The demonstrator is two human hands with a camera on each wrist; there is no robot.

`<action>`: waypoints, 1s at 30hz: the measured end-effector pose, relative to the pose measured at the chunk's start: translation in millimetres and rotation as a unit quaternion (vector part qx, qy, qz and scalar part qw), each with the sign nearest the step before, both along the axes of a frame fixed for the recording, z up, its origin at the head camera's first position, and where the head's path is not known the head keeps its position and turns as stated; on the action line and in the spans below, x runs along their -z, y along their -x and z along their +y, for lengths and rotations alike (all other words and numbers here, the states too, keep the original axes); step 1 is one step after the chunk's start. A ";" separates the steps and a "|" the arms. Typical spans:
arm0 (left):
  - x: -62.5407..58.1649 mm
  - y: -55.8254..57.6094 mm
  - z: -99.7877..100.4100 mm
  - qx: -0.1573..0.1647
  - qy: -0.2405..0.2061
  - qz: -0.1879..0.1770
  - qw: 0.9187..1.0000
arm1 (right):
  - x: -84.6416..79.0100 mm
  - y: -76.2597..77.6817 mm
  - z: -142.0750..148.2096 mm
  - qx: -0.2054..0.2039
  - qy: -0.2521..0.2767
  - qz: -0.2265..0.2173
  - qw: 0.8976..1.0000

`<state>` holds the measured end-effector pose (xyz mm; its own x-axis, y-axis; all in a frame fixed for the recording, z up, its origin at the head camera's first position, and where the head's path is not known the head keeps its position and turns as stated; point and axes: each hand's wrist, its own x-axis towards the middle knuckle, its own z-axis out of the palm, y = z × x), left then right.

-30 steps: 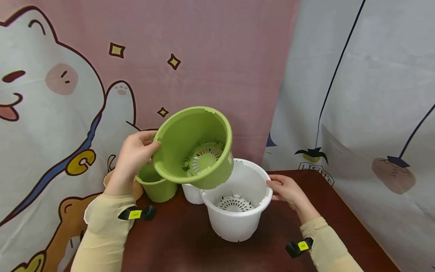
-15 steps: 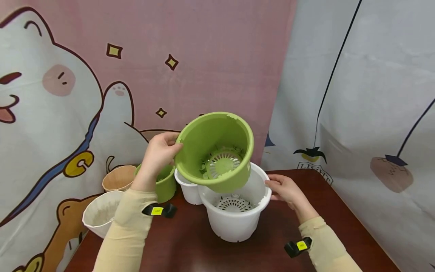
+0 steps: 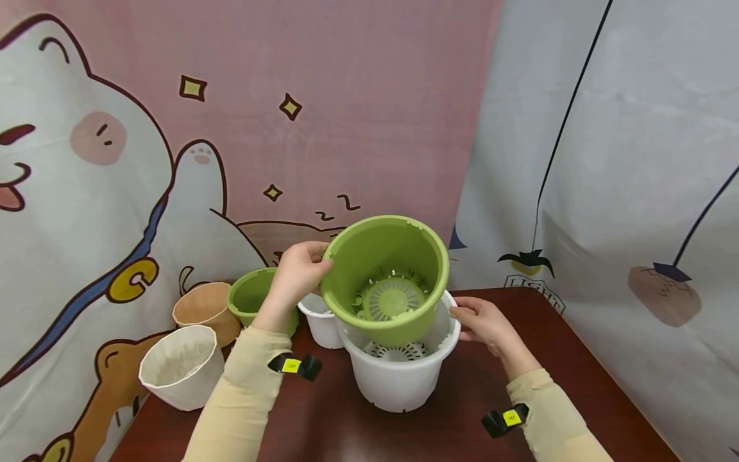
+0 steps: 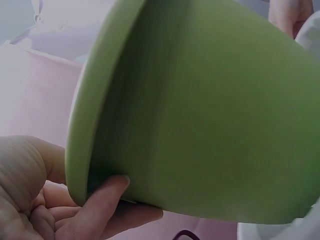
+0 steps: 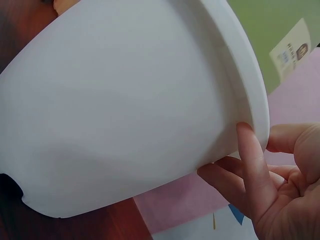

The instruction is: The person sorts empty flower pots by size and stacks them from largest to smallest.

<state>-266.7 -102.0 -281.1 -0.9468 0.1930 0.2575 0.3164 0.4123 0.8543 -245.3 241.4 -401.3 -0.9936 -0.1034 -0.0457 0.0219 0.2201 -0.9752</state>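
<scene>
A large green flowerpot (image 3: 383, 256) with a slotted bottom hangs tilted over a large white flowerpot (image 3: 395, 378), its base partly inside the white pot's mouth. My left hand (image 3: 297, 276) grips the green pot by its left rim, thumb inside and fingers outside under the lip, as the left wrist view shows on the green wall (image 4: 225, 115). The white pot stands upright on the table, and my right hand (image 3: 487, 324) pinches its right rim. In the right wrist view, fingers (image 5: 255, 165) lie against the white wall (image 5: 115, 110); a label (image 5: 292, 50) shows on the green pot.
On the left of the dark red table (image 3: 323, 423) stand a white faceted pot (image 3: 185, 372), a tan pot (image 3: 204, 308) and a smaller green pot (image 3: 248, 298). A small white pot (image 3: 323, 327) stands close beside the large white one. A printed cloth (image 3: 369, 96) hangs behind.
My left hand has carried the green pot rightward and then down, from above the white pot's left side into its mouth. The right hand keeps its hold on the white rim.
</scene>
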 end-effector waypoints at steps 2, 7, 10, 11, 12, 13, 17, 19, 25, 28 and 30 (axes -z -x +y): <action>4.5 1.1 2.4 0.001 0.004 -0.003 1.000 | 0.3 0.1 -0.1 -0.001 0.001 0.000 1.000; 15.2 5.4 6.1 -0.005 0.028 -0.002 1.000 | 0.8 -0.3 -0.4 -0.001 0.006 -0.004 1.000; 21.1 8.2 7.8 -0.010 0.038 0.000 0.999 | 0.6 -0.6 -0.6 0.001 0.005 -0.005 1.000; 23.3 9.4 8.4 -0.012 0.040 0.001 0.999 | 0.5 -0.7 -0.8 0.002 0.005 -0.005 1.000; 25.0 10.3 9.2 -0.014 0.043 0.001 0.999 | 0.5 -0.7 -0.8 0.003 0.004 -0.005 1.000; 26.9 11.3 10.0 -0.016 0.045 0.001 0.999 | 0.5 -0.7 -0.9 0.004 0.004 -0.004 1.000; 32.2 13.6 14.6 -0.022 0.055 -0.005 0.998 | 0.8 -0.3 -0.6 0.006 0.003 -0.003 1.000; 34.5 14.4 17.0 -0.025 0.063 -0.010 0.998 | 1.0 -0.2 -0.3 0.007 0.000 -0.001 1.000; 42.1 17.5 21.4 -0.034 0.098 0.001 0.995 | 0.9 -0.8 -0.3 0.006 -0.012 0.001 1.000; 44.9 18.2 23.1 -0.033 0.109 0.004 0.994 | 0.8 -1.0 -0.3 0.004 -0.010 0.002 1.000; 46.9 18.6 24.2 -0.032 0.116 0.004 0.993 | 1.0 -1.0 -0.2 0.004 -0.011 0.003 1.000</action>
<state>-285.3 -77.8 -328.1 -0.9571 0.1870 0.2215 0.2899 0.6173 0.7314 -244.3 241.1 -402.3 -0.9946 -0.0949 -0.0409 0.0170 0.2409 -0.9704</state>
